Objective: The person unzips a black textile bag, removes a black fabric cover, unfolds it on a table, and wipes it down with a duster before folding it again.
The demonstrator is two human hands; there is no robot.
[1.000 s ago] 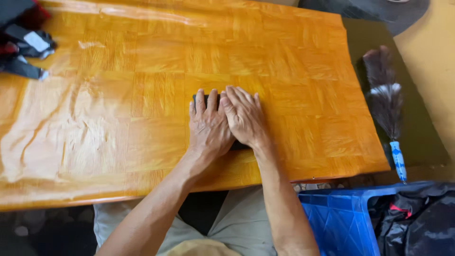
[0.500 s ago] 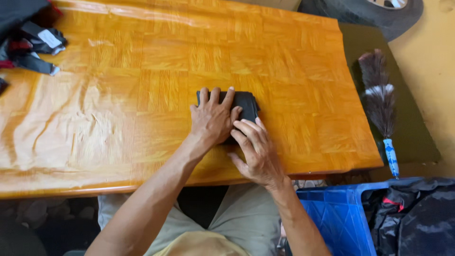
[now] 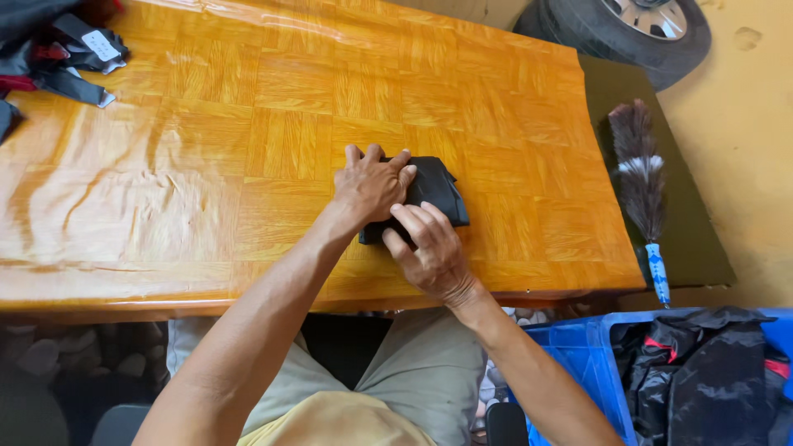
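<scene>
Both hands were laid on a small folded black cloth (image 3: 435,192) near the front edge of the glossy orange wood-patterned bench (image 3: 206,165). Left hand (image 3: 373,187) was pressed flat, palm down, fingers spread over the cloth's left part, forearm stretched diagonally. Right hand (image 3: 429,252) was bent at the wrist, fingers curled loosely on the cloth's near edge, not closed around it.

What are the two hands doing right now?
Left hand: open, pressed flat on the folded black cloth.
Right hand: open, fingers resting on the cloth's near edge; holding nothing.
</scene>
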